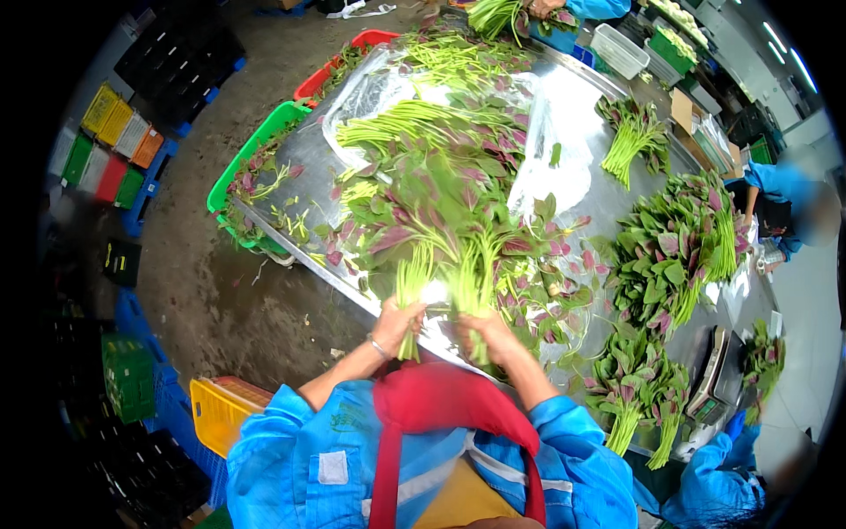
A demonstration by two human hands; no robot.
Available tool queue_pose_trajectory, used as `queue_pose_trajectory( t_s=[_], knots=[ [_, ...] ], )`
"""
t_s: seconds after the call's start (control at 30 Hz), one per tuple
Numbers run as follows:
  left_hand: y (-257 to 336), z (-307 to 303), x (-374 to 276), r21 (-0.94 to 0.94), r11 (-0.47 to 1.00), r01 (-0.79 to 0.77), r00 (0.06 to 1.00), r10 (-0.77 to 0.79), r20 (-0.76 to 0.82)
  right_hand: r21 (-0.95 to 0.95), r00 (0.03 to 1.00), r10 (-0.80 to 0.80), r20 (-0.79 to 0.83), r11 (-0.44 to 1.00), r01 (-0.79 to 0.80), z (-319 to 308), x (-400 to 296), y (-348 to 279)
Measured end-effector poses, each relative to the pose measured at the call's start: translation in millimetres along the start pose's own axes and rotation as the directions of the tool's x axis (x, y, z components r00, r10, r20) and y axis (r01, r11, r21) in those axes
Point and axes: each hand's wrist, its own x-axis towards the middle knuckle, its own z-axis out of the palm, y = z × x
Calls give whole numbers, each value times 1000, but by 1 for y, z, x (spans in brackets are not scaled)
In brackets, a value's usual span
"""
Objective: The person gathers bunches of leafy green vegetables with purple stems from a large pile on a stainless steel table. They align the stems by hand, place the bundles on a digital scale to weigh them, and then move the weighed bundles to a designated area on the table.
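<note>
My left hand (398,325) grips a bunch of amaranth stems (415,274) near the cut ends, close to the metal table's front edge. In my right hand (486,334) is a second bunch of amaranth (472,281), blurred, its stems pointing towards me. The green and purple leaves of both bunches spread forward and overlap, so where one ends is hard to tell. Just beyond them lies a large heap of loose amaranth (410,125), partly on a clear plastic sheet (558,155). Loose leaves and trimmings (555,297) are scattered to the right of my right hand.
Green (244,155) and red (317,82) baskets of trimmings adjoin the table's left side. Gathered bunches (674,251) are piled right, near a weighing scale (712,390). Co-workers in blue stand at the far side (598,8), right (776,188) and lower right (710,486). A yellow crate (221,413) stands behind left.
</note>
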Motion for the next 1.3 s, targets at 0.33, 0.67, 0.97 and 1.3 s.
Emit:
queue_pose_trajectory(
  t_s=[0.33,0.67,0.97,1.3],
  knots=[
    [102,-52,-5,-104,983,-151,988,148,-39,-570,927,-356,-122,790,228,-87,-16,-114],
    [76,21,-8,-85,941,-327,945,325,-38,112,906,-418,-66,899,423,-31,-9,-82],
    [0,39,-8,256,957,-140,974,86,211,56,953,-292,-81,953,297,12,-12,33],
    [-7,20,30,148,936,319,765,-347,543,1,966,-221,134,975,223,21,-18,18]
  ],
)
